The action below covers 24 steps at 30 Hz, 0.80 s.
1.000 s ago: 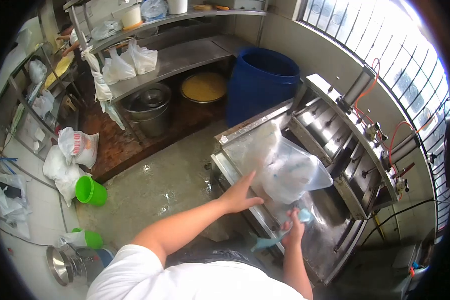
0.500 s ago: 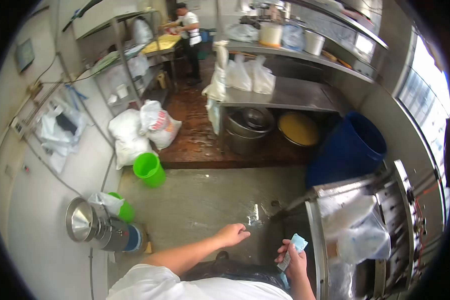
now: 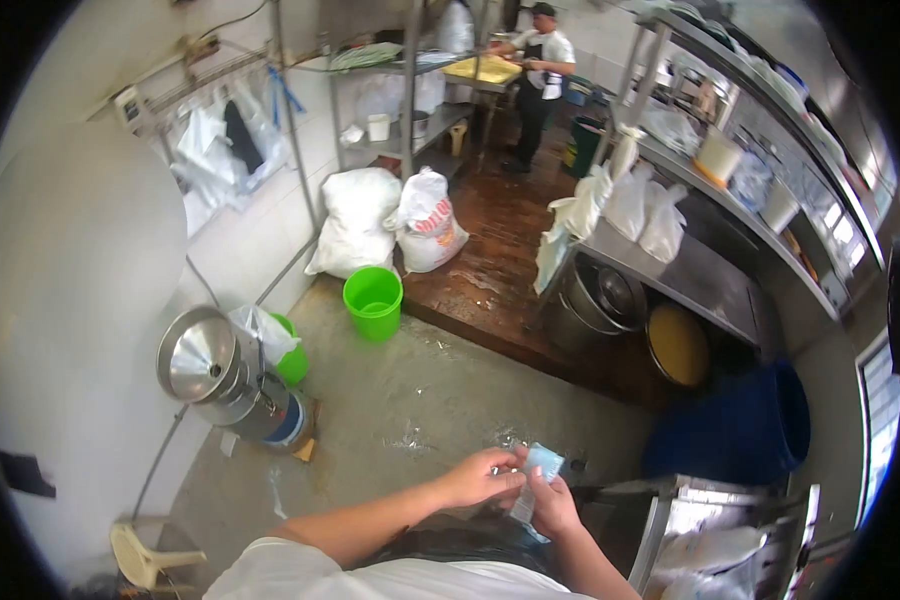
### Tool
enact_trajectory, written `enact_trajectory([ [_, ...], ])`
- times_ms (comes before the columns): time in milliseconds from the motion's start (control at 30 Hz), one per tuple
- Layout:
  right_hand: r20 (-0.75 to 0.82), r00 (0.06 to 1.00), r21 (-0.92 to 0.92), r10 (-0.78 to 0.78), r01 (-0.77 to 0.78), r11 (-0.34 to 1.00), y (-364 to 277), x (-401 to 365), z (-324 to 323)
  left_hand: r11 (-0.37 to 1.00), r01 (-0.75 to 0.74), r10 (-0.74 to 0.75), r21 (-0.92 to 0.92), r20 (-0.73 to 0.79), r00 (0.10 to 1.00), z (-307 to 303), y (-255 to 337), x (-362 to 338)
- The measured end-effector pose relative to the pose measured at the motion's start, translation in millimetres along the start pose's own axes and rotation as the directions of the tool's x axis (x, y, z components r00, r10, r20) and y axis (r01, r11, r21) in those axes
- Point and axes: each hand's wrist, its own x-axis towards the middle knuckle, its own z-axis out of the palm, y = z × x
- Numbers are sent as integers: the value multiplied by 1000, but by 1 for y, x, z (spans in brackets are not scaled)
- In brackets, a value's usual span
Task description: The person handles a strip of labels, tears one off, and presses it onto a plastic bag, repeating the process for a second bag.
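Two hands pinch a small pale-blue packet above the wet floor.

The left hand point(image 3: 485, 476) and right hand point(image 3: 554, 505) are together, fingers clamped on the packet point(image 3: 542, 463), which is held just ahead of the body over the concrete floor point(image 3: 420, 400), near the blue barrel point(image 3: 740, 430). I judge it unopened, since no tear or spilled contents shows, though it is small. A green bucket point(image 3: 373, 300) stands well apart.
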Motion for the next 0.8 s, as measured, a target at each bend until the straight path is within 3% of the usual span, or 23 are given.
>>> enact_trajectory([
  [33, 60, 998, 13, 15, -16, 1000, -1, 16, 4, 1000, -3, 3, -10, -35, 999, -7, 13, 2],
  [100, 126, 990, 39, 61, -67, 997, -9, 46, 11, 872, 249, -259, -421, 35, 965, -23, 37, 3],
  [133, 167, 982, 86, 86, -102, 991, -14, 60, 15, 872, 244, -260, -425, 21, 965, -33, 34, 6],
  [200, 188, 977, 101, 103, -124, 987, -24, 89, 14, 911, 226, -250, -344, -25, 968, -54, 26, 16],
  [233, 211, 970, 102, 119, -143, 984, -26, 105, 11, 979, 127, -150, -161, -141, 979, -64, 22, 23],
  [267, 231, 964, 109, 129, -158, 982, -33, 119, 11, 980, 135, -154, -147, -128, 980, -78, 30, 32],
  [333, 191, 972, 137, 134, -162, 977, -49, 141, 6, 957, 191, -134, 218, -252, 958, -114, 50, 66],
  [400, 183, 978, 100, 97, -117, 988, -64, 164, -7, 885, 72, 74, 461, -292, 953, -151, 74, 112],
  [467, 71, 996, 179, 60, -72, 981, -81, 182, -19, 833, -22, 232, 553, -314, 921, -187, 97, 178],
  [533, 74, 997, 190, 11, -25, 982, -92, 195, -40, 859, 45, 135, 510, -311, 941, -224, 126, 251],
  [567, -11, 999, 277, -37, 39, 960, -98, 194, -45, 900, 67, 65, 431, -285, 956, -246, 140, 282],
  [633, -23, 997, 255, -80, 83, 963, -110, 188, -59, 769, -8, 266, 640, -309, 913, -310, 144, 365],
  [700, -136, 979, 285, -151, 185, 941, -113, 177, -78, 787, 25, 220, 617, -318, 922, -326, 188, 430],
  [800, -250, 944, 234, -215, 274, 933, -118, 165, -99, 673, 64, 301, 737, -352, 886, -418, 210, 542],
])
